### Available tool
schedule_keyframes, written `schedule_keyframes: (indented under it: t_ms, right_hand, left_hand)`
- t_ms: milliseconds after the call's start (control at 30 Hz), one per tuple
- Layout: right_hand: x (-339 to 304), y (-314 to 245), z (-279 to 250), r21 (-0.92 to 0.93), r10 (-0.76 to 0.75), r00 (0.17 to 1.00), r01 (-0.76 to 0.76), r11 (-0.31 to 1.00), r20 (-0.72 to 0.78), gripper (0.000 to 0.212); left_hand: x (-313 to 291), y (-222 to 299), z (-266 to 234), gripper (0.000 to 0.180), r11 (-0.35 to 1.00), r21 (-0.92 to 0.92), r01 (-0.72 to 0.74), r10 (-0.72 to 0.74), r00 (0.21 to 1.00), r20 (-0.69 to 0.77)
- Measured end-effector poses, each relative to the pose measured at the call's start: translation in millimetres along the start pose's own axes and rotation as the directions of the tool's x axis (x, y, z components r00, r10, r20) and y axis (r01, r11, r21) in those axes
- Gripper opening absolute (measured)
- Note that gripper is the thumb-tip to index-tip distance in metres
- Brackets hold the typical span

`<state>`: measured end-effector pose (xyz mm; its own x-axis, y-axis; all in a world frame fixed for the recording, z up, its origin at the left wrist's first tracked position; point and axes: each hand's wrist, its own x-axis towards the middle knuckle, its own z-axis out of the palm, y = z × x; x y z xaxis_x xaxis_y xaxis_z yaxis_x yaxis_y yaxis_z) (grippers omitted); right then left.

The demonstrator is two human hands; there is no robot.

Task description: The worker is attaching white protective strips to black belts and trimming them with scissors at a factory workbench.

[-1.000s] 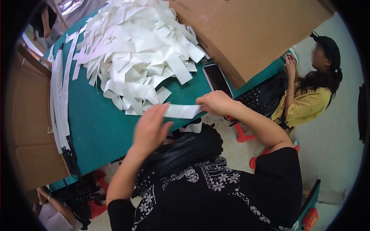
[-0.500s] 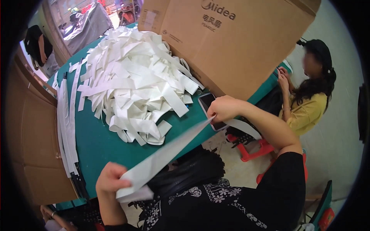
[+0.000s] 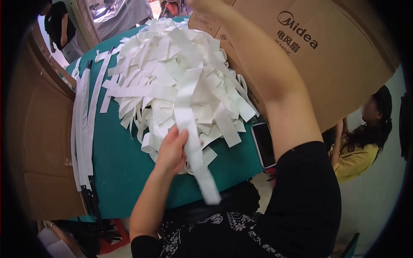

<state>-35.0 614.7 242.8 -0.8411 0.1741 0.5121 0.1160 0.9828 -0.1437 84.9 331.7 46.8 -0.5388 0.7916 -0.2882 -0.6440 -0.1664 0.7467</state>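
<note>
A long flat white strip point(image 3: 186, 118) hangs from my left hand point(image 3: 172, 150), its thumb at one edge and its other fingers partly hidden behind it. The strip's upper part overlaps a large heap of similar white strips point(image 3: 146, 64) on the green table point(image 3: 116, 159). Its lower end dangles past the table's near edge, slightly blurred. My right arm stretches far up across the cardboard box, and my right hand point(image 3: 203, 5) is cut off by the top edge, so its fingers do not show.
A large cardboard box point(image 3: 340, 64) stands at the right, with a phone point(image 3: 263, 144) lying by the table edge. Long white strips with black ends point(image 3: 81, 129) lie at the left beside another brown carton point(image 3: 47, 150). One person point(image 3: 357, 159) sits at right; another point(image 3: 60, 26) stands far left.
My right hand has left the strip's other end and gone up to the far top edge. My left hand has moved up and right, carrying the strip over the heap. The view has shifted.
</note>
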Motion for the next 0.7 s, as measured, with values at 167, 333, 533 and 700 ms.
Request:
schedule_keyframes:
  t_ms: [167,333,533,700]
  right_hand:
    - [-138,-20,15,-0.101,0.167,0.733,-0.134,0.986,0.659,0.058]
    - [-345,-31,39,0.535,-0.062,0.679,-0.516,0.669,0.732,0.044]
    - [-432,-73,24,0.565,0.050,0.650,-0.694,0.447,0.758,0.023]
    - [-454,-68,2,0.520,0.042,0.659,-0.629,0.577,0.751,0.026]
  left_hand:
    - [39,-4,4,0.026,0.997,-0.031,0.070,-0.070,0.997,0.030]
    - [43,-27,17,0.026,0.989,-0.121,0.082,-0.068,0.991,0.113]
    - [49,-19,26,0.036,0.959,0.046,0.279,-0.283,0.952,0.120]
    - [98,11,57,0.032,0.897,0.314,0.310,-0.321,0.947,-0.018]
